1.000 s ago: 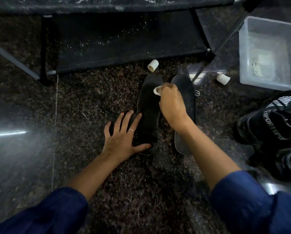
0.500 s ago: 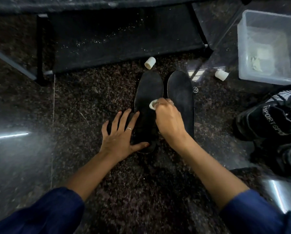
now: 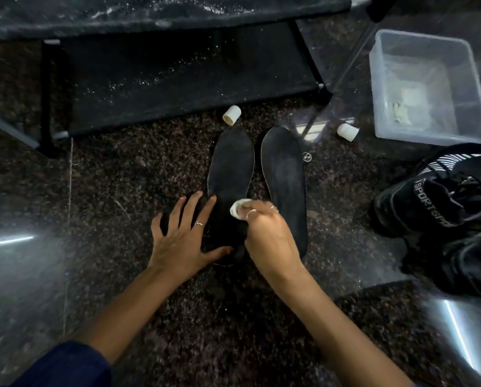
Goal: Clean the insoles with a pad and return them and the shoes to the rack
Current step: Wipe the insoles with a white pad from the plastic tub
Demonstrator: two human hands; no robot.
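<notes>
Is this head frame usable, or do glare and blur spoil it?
Head view: usable but dim; streaks of glare on the polished floor at left and lower right; right hand and pad slightly motion-blurred; left hand and both insoles sharp; wide-angle bending at the edges.

My right hand (image 3: 267,236) has drawn the white pad (image 3: 238,209) back along the left insole (image 3: 229,174), from its far toe end a second ago, past the middle, to the near heel part now. That leaves the toe and mid stretch of the insole uncovered, and the hand sits just beside my left hand (image 3: 182,241).
</notes>
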